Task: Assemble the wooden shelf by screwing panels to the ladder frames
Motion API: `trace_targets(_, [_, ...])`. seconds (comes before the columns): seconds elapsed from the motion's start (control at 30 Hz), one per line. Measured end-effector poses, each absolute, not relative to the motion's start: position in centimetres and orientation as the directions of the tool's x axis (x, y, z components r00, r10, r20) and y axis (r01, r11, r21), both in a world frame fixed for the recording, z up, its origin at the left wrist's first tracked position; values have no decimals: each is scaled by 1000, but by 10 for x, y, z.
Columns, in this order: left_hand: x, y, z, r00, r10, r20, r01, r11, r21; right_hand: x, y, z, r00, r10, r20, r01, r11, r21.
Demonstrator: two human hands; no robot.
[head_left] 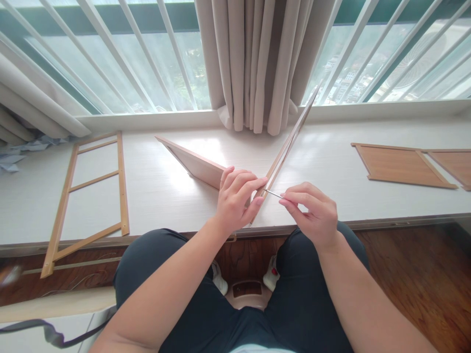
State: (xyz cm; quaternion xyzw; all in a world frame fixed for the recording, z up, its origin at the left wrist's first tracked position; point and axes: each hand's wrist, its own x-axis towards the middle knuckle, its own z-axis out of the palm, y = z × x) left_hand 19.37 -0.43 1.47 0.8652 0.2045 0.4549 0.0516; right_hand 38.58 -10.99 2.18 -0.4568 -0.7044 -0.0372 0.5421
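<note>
My left hand (239,198) grips the near end of a wooden panel (294,132) standing on edge, its thumb and fingers pinching around the corner. A second board (198,162) stands at an angle to the left, partly behind that hand, and the two form a V. Between the fingertips of my right hand (312,208) is a thin metal rod (273,194), held closed in a pinch. Its far tip touches the panel's edge near my left fingertips. Whether the rod is a hex key or a screwdriver I cannot tell.
On the left, a slatted wooden frame (123,191) overhangs the white ledge (176,206). Flat wooden panels (393,166) lie on the right. Behind hang curtains (253,63) before barred windows. My knees sit against the ledge's front, above a wooden floor (419,274).
</note>
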Motion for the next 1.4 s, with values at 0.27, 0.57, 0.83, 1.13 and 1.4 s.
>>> trace_targets(0.27, [195,-4,14,500,395,771,323,-911,258,384,-110,21,54,577,815,719,544,-433])
trace_targets(0.57, [195,-4,15,485,377,789,272,-923,273,378,-110,16,171,630,758,666,493,-560])
trace_targets(0.83, [195,-4,16,489,377,786,291,-921,260,369,-109,9,295,815,499,388,375,-842])
trace_targets(1.13, [195,-4,14,487,380,787,278,-921,273,371,-110,4,363,813,455,286,368,-885])
trace_targets(1.4, [194,-2,13,474,359,804,243,-931,273,382,-111,8,270,733,624,510,441,-739])
